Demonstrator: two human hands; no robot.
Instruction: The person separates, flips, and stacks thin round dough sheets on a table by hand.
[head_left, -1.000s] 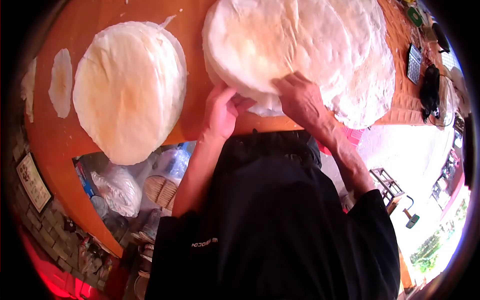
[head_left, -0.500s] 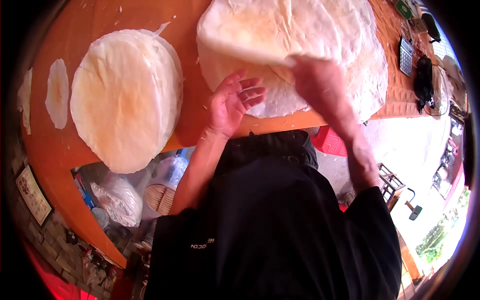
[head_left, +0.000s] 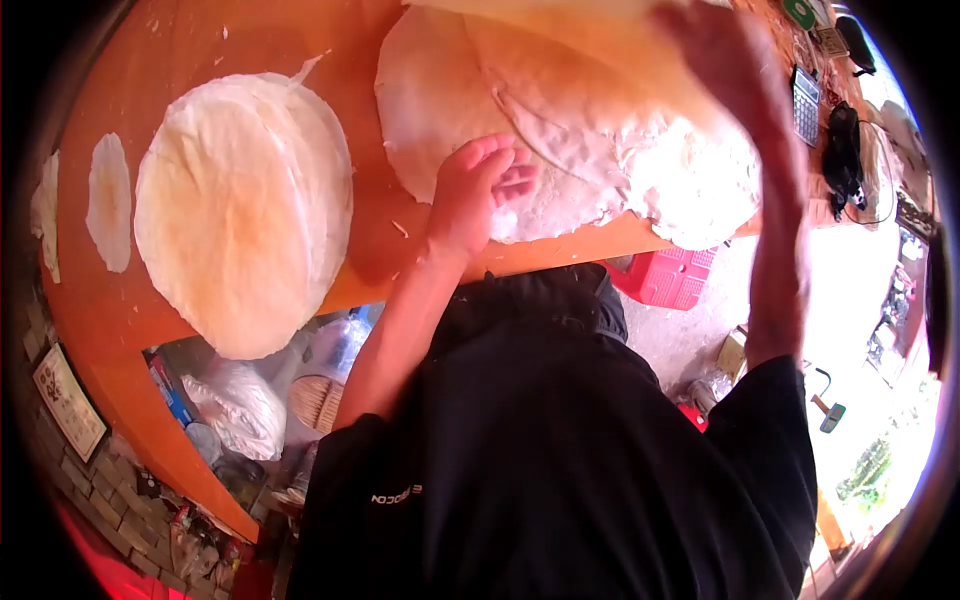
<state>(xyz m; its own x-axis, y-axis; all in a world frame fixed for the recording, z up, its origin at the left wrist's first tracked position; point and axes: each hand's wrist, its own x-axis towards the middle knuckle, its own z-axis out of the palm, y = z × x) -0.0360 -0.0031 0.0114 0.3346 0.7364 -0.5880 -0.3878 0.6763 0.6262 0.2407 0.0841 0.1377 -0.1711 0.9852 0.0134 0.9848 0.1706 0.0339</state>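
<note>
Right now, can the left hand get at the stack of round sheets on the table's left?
Probably yes: the left hand looks empty, and between it and the stack of round sheets I see only orange tabletop with small scraps.

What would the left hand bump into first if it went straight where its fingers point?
Probably the pile of flatbread sheets: the left hand is at its near side, fingers angled across it. Its height is unclear, so it might just skim over.

two hands (head_left: 472, 193), one calculator (head_left: 805, 106)
</note>
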